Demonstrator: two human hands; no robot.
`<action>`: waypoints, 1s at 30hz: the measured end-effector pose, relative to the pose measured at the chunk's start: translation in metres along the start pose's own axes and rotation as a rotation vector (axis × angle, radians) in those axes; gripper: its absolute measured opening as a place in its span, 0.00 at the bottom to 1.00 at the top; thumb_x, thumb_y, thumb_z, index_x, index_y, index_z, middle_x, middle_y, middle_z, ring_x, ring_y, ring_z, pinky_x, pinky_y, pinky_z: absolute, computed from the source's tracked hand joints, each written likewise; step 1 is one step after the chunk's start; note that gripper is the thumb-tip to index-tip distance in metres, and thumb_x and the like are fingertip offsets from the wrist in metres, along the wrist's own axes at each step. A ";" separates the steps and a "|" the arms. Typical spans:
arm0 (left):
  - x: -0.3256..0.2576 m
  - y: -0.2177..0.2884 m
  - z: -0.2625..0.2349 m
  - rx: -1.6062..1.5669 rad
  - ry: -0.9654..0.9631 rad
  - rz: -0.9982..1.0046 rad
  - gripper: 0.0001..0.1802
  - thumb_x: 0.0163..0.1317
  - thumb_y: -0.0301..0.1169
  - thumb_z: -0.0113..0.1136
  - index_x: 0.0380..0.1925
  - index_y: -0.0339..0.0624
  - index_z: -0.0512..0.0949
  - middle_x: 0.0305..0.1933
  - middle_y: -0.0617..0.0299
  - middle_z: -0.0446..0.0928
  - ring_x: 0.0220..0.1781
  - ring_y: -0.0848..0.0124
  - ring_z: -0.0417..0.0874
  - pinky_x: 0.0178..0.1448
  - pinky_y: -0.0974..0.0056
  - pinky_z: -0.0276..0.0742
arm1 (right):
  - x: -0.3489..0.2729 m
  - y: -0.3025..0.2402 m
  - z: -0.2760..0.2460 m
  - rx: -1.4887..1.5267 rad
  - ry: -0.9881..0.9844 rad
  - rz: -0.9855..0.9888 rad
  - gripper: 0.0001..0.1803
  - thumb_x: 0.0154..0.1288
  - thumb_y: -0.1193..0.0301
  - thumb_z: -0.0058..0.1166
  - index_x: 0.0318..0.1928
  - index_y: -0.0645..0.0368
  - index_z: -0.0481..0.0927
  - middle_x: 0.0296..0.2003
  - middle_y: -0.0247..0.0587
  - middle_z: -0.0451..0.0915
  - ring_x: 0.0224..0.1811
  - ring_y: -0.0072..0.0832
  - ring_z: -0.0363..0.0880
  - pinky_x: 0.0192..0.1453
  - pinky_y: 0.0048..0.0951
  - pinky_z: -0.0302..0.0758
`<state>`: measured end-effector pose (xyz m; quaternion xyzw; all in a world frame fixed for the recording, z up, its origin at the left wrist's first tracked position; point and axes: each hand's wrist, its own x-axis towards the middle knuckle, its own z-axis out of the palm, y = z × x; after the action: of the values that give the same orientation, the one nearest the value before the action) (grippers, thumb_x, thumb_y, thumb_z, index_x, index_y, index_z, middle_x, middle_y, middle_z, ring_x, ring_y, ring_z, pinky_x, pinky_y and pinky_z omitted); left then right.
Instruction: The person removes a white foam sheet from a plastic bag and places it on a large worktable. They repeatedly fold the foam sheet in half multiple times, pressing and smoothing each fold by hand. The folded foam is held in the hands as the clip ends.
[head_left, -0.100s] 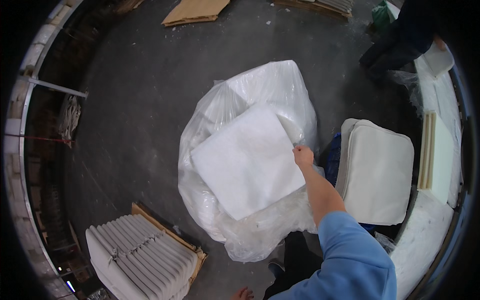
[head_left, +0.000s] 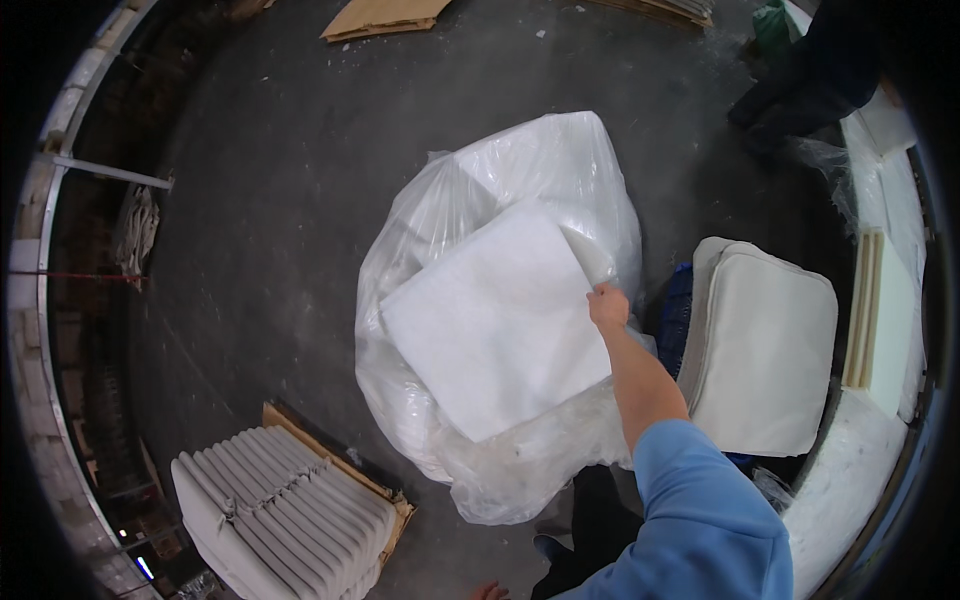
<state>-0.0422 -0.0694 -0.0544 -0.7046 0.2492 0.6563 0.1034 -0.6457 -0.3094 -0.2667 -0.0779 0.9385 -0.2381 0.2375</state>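
A white square sheet of padding (head_left: 500, 320) lies on top of a large clear plastic bag (head_left: 540, 150) filled with white material. My right hand (head_left: 608, 306) is closed on the sheet's right edge, with the fingers pinched at the rim. Only the fingertips of my left hand (head_left: 490, 592) show at the lower edge, away from the sheet; whether they hold anything is hidden. Crumpled plastic film (head_left: 530, 470) from the bag spreads out below the sheet's near corner.
At the right, grey-white cushions (head_left: 770, 350) are stacked on a blue crate (head_left: 675, 315). Several grey cushions (head_left: 290, 500) stand in a row beside cardboard at lower left. Flat cardboard (head_left: 385, 18) lies at the far side. Another person (head_left: 815, 85) stands at upper right.
My left hand has sunk a little further past the lower edge. My right hand keeps its hold on the sheet, and the view has shifted slightly.
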 end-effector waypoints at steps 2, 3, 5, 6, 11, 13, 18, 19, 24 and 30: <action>-0.034 -0.004 -0.003 0.002 0.048 -0.041 0.31 0.78 0.46 0.56 0.76 0.47 0.67 0.66 0.48 0.81 0.59 0.55 0.86 0.61 0.53 0.84 | -0.017 0.005 0.039 -0.052 0.006 0.007 0.14 0.64 0.61 0.68 0.48 0.50 0.91 0.49 0.46 0.89 0.54 0.48 0.87 0.59 0.47 0.81; -0.039 -0.002 -0.002 -0.007 0.055 -0.059 0.31 0.78 0.46 0.56 0.75 0.47 0.68 0.65 0.48 0.81 0.59 0.55 0.86 0.60 0.53 0.84 | -0.020 0.007 0.050 -0.071 0.011 -0.031 0.12 0.64 0.62 0.67 0.45 0.52 0.90 0.47 0.46 0.88 0.53 0.48 0.86 0.58 0.48 0.81; -0.046 0.006 -0.003 -0.010 0.058 -0.082 0.30 0.79 0.45 0.55 0.75 0.46 0.68 0.65 0.48 0.81 0.59 0.56 0.86 0.59 0.53 0.84 | -0.029 0.013 0.062 -0.101 0.040 -0.101 0.09 0.64 0.65 0.66 0.41 0.55 0.89 0.44 0.47 0.87 0.52 0.48 0.85 0.56 0.49 0.80; -0.050 0.008 0.001 -0.050 0.060 -0.087 0.30 0.79 0.44 0.55 0.75 0.46 0.68 0.65 0.48 0.81 0.59 0.56 0.86 0.59 0.53 0.84 | -0.036 0.018 0.067 -0.159 0.074 -0.192 0.08 0.64 0.66 0.65 0.41 0.54 0.88 0.44 0.46 0.85 0.51 0.48 0.83 0.56 0.49 0.78; -0.044 0.030 0.004 -0.090 0.075 -0.032 0.29 0.79 0.44 0.55 0.75 0.47 0.68 0.67 0.50 0.80 0.60 0.58 0.86 0.61 0.57 0.83 | -0.104 0.008 0.065 -0.188 0.108 -0.707 0.03 0.58 0.69 0.66 0.33 0.50 0.84 0.38 0.40 0.79 0.47 0.44 0.77 0.50 0.49 0.71; -0.042 0.034 0.003 -0.121 0.071 -0.004 0.29 0.79 0.45 0.54 0.75 0.47 0.68 0.66 0.50 0.80 0.60 0.59 0.86 0.61 0.58 0.82 | -0.143 0.003 0.059 -0.113 0.044 -0.853 0.05 0.56 0.70 0.66 0.32 0.48 0.82 0.38 0.37 0.78 0.45 0.43 0.76 0.50 0.48 0.68; -0.049 0.033 -0.008 -0.063 0.035 0.171 0.31 0.79 0.50 0.52 0.75 0.46 0.68 0.65 0.51 0.82 0.59 0.61 0.86 0.61 0.60 0.80 | -0.243 0.012 0.051 0.060 -0.302 -1.143 0.06 0.56 0.73 0.62 0.34 0.53 0.79 0.39 0.40 0.80 0.46 0.46 0.78 0.47 0.49 0.74; -0.051 0.030 -0.012 -0.064 0.033 0.200 0.32 0.79 0.50 0.52 0.75 0.46 0.68 0.64 0.51 0.82 0.59 0.61 0.86 0.61 0.59 0.80 | -0.254 0.016 0.050 0.083 -0.347 -1.145 0.06 0.56 0.73 0.62 0.34 0.53 0.79 0.39 0.40 0.80 0.47 0.46 0.78 0.48 0.49 0.75; -0.054 0.007 -0.046 -0.109 0.035 0.230 0.34 0.78 0.51 0.54 0.76 0.46 0.66 0.64 0.52 0.82 0.58 0.61 0.86 0.63 0.56 0.80 | -0.267 -0.004 0.026 0.396 -0.323 -0.360 0.05 0.68 0.73 0.58 0.38 0.58 0.75 0.29 0.45 0.78 0.33 0.37 0.80 0.39 0.35 0.77; -0.018 -0.007 -0.116 -0.006 0.011 0.354 0.25 0.77 0.36 0.60 0.69 0.37 0.74 0.59 0.47 0.83 0.57 0.62 0.87 0.57 0.58 0.87 | -0.332 -0.048 -0.065 0.736 -0.089 -0.581 0.09 0.71 0.71 0.58 0.42 0.59 0.70 0.25 0.40 0.75 0.26 0.28 0.72 0.34 0.33 0.73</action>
<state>0.0622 -0.1144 -0.0245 -0.6537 0.3679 0.6610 -0.0174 -0.3845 -0.2386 -0.0573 -0.2581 0.7199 -0.6081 0.2129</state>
